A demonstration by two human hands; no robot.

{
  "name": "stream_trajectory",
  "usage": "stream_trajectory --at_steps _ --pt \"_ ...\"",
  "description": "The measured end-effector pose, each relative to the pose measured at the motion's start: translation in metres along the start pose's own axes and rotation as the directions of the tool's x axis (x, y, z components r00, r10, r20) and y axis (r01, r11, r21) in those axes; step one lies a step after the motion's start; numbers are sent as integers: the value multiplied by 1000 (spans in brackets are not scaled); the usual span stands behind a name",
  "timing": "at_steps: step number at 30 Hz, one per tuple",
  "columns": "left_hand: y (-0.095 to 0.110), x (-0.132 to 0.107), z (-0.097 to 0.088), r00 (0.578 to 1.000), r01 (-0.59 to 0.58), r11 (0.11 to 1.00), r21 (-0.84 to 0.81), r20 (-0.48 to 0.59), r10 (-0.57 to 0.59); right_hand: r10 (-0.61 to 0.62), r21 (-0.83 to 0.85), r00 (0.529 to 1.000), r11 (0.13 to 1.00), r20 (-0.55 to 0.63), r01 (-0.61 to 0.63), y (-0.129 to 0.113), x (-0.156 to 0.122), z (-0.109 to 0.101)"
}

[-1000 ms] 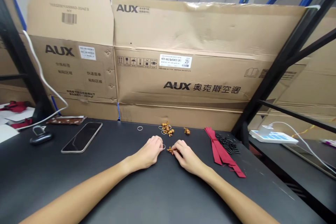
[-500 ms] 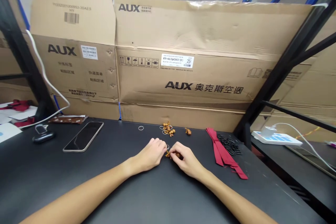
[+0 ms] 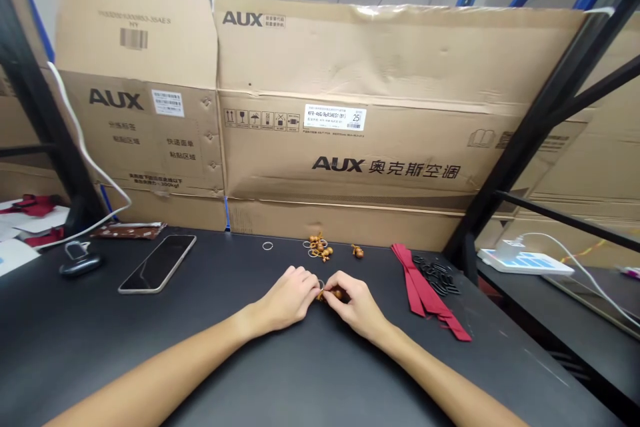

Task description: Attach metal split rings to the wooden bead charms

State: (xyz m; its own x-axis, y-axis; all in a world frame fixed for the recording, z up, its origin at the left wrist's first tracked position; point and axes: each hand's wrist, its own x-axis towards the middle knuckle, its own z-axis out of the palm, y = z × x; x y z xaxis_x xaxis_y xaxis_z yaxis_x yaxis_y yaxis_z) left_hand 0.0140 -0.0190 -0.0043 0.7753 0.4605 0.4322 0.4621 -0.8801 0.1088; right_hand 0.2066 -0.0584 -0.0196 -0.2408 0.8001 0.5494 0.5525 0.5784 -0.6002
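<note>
Over the middle of the black table, my left hand (image 3: 293,295) has its fingers closed on a thin metal key ring (image 3: 321,284). My right hand (image 3: 356,303) pinches the cord of a brown wooden bead pendant (image 3: 338,293), right beside the ring. Fingers cover part of both, so I cannot tell whether the cord passes through the ring. Beyond my hands lies a small pile of bead pendants with rings (image 3: 320,247). A single bead pendant (image 3: 357,251) sits to its right, and a loose ring (image 3: 268,246) to its left.
Red fabric straps (image 3: 430,297) and a heap of black clips (image 3: 437,275) lie at the right. A phone (image 3: 159,264), a dark rounded gadget (image 3: 80,261) and a brown packet (image 3: 129,231) are at the left. Cardboard boxes (image 3: 390,207) wall the back.
The ring and the pendant cord have come slightly closer between my fingertips. Both hands otherwise keep nearly the same place, and the view has shifted a little.
</note>
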Motion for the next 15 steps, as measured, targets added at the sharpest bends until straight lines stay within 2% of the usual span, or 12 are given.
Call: stream_trajectory --at_steps 15 --pt "3 -1 -1 1000 -29 1000 -5 -6 29 -217 -178 976 959 32 219 1 -1 -4"
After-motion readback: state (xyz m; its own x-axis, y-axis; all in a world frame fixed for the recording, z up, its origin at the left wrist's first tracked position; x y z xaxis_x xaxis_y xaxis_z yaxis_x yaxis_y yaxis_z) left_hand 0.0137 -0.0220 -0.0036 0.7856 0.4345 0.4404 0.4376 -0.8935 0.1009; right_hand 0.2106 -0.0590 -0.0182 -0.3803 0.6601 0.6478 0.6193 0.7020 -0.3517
